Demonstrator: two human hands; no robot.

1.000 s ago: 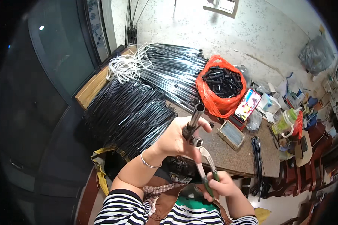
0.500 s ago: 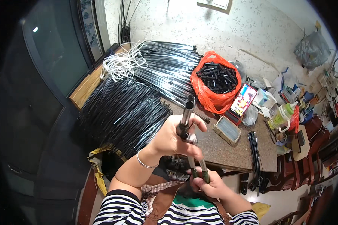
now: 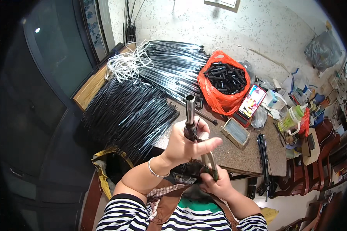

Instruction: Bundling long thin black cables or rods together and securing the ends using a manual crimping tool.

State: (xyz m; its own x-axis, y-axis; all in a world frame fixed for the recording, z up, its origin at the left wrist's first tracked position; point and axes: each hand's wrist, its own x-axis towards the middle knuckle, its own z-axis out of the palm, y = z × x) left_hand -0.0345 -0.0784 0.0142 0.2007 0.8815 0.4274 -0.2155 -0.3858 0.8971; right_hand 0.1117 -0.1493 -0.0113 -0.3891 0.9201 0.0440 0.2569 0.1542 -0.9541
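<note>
My left hand [image 3: 189, 141] grips a grey metal tube [image 3: 190, 111] and holds it upright, its open end pointing up above the table edge. A dark fitting sits on the tube just above my fingers. Below it, close to my chest, my right hand [image 3: 216, 184] is closed around the greenish handles of a pair of pliers [image 3: 210, 163] whose jaws reach up toward the base of the tube. Whether the jaws touch the tube is hidden by my left palm.
Large heaps of thin black rods [image 3: 131, 111] cover the left of the brown table [image 3: 239, 158], with white cords [image 3: 125, 63] on top. An orange bag of black plastic parts [image 3: 224, 79], a small open box [image 3: 235, 131], a colourful packet [image 3: 251, 103] and a green bottle [image 3: 291, 118] stand right.
My left hand has swung the tube from a slant to upright. The right hand with the pliers has stayed low near my chest.
</note>
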